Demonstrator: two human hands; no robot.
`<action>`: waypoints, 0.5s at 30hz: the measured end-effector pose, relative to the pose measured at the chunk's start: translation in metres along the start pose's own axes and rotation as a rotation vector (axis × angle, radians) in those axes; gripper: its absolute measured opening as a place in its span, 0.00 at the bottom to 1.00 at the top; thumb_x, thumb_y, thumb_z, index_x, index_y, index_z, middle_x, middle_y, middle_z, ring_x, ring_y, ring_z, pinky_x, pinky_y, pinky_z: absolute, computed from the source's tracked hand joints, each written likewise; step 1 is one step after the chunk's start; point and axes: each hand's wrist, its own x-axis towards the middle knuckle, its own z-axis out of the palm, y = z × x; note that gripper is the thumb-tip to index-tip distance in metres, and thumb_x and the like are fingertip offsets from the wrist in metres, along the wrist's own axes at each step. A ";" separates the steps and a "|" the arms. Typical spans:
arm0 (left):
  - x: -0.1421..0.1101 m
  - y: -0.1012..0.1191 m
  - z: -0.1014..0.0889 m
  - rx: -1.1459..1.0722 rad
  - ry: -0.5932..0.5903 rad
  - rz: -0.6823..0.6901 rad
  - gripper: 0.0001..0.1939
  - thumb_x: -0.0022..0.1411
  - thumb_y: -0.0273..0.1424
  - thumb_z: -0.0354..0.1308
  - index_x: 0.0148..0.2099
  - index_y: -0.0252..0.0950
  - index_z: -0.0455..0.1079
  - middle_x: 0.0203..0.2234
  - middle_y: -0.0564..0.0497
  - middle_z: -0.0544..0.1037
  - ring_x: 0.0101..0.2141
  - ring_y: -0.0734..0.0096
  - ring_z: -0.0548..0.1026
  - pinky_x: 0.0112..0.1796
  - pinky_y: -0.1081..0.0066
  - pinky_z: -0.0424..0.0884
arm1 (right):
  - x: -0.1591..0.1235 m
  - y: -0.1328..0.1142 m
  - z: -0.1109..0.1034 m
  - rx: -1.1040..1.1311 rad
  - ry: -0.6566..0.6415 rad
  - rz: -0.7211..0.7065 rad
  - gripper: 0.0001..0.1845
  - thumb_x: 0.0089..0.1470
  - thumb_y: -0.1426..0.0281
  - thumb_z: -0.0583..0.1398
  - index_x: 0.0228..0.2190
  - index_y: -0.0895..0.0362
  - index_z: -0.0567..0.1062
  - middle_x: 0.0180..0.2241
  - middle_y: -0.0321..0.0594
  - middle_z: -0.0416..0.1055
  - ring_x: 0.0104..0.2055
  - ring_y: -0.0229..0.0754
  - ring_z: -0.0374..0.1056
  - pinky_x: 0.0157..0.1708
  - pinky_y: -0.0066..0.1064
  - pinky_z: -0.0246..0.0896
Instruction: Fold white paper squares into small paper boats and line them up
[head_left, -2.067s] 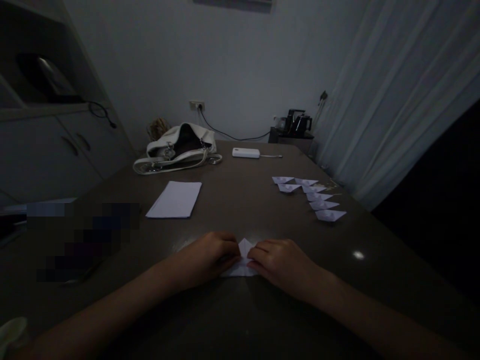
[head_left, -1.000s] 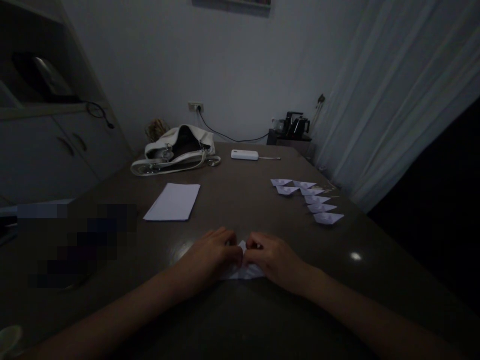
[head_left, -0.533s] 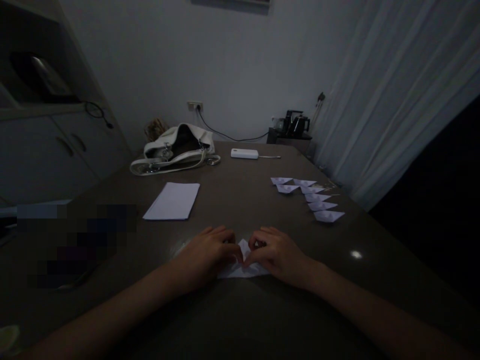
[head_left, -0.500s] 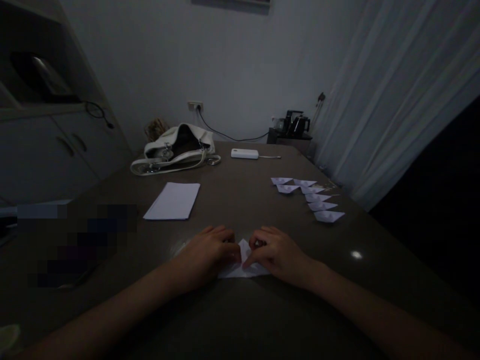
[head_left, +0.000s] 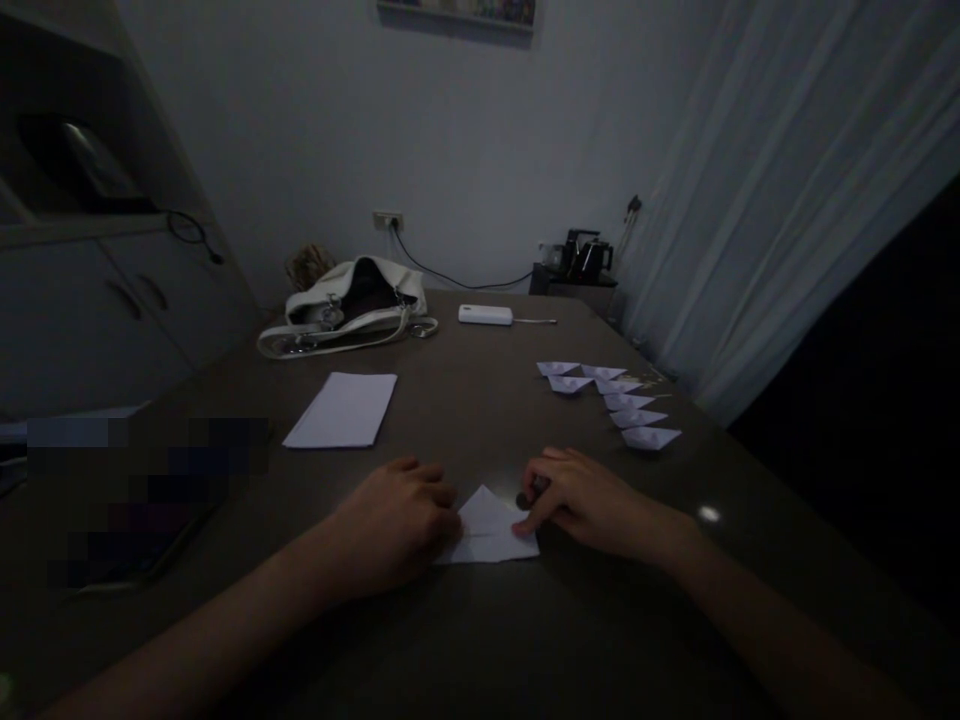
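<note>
Left hand (head_left: pixel 401 520), grip unclear, covers one side of folded, peaked white paper (head_left: pixel 487 535) on glossy brown worktop (head_left: pixel 465 410); right hand (head_left: pixel 585 500), thumb and fingers apart, touches the other. Even pressure should sharpen creases.

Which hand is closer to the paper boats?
Right. The right hand is on the near side of the paper boats; the left hand is farther, on the left side of the folded paper.

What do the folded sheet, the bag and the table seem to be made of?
Folded sheet: matte white paper, by its thin edges and creases. Bag: pale, slumping softly; perhaps leather or imitation. Table: glossy, reflecting light; stone or laminate, unclear.
</note>
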 end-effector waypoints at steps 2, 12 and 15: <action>-0.001 0.001 0.000 0.018 0.004 0.007 0.06 0.58 0.25 0.54 0.32 0.39 0.70 0.27 0.51 0.72 0.32 0.63 0.67 0.30 0.66 0.57 | -0.004 0.004 -0.006 -0.050 -0.025 0.023 0.22 0.50 0.83 0.57 0.33 0.43 0.80 0.37 0.36 0.68 0.42 0.41 0.60 0.40 0.33 0.51; 0.006 0.025 0.009 0.141 0.004 0.016 0.14 0.63 0.27 0.50 0.52 0.39 0.64 0.36 0.48 0.73 0.34 0.63 0.69 0.34 0.66 0.63 | -0.009 -0.004 -0.011 -0.119 -0.054 -0.008 0.21 0.48 0.83 0.57 0.33 0.45 0.79 0.38 0.36 0.69 0.43 0.42 0.60 0.42 0.36 0.49; 0.005 0.025 0.011 0.131 -0.005 0.022 0.21 0.63 0.29 0.51 0.58 0.44 0.58 0.40 0.48 0.72 0.36 0.62 0.70 0.34 0.66 0.64 | -0.007 -0.012 -0.010 -0.134 -0.025 -0.017 0.18 0.50 0.81 0.56 0.35 0.48 0.78 0.38 0.38 0.70 0.43 0.43 0.60 0.43 0.37 0.49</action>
